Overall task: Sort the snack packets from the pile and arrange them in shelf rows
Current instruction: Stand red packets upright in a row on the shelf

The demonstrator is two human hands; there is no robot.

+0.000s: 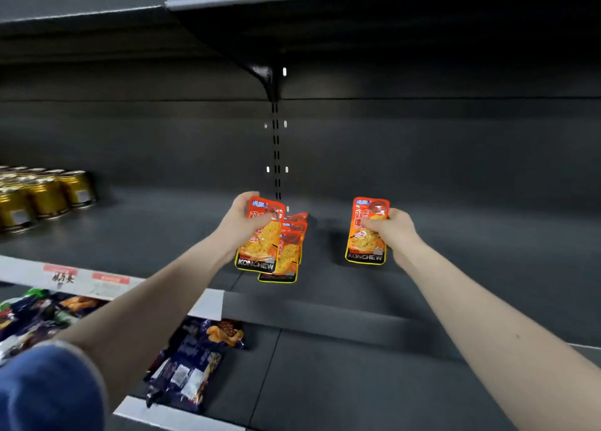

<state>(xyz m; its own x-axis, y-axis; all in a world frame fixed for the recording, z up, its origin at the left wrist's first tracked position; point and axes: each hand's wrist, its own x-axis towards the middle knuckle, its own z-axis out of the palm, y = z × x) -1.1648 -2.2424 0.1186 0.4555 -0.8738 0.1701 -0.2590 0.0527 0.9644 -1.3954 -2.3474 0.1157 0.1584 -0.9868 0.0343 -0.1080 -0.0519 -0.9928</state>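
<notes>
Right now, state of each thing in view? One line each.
Left hand: grip closed on an orange packet, held over the row.
Right hand: grip closed on another orange packet, apart from the row.
Row of orange packets: lying overlapped on the shelf.
Gold cans: upright, grouped at far left.
Dark blue packets: piled loose on the lower shelf.

I hold one orange KONCHEW packet [260, 242] upright in my left hand [242, 222], just in front of a row of matching packets [287, 258] on the dark shelf [455, 261]. My right hand [395, 229] grips another orange packet [366, 232], well apart. Dark blue snack packets [192, 362] lie piled on the lower shelf [341, 382].
</notes>
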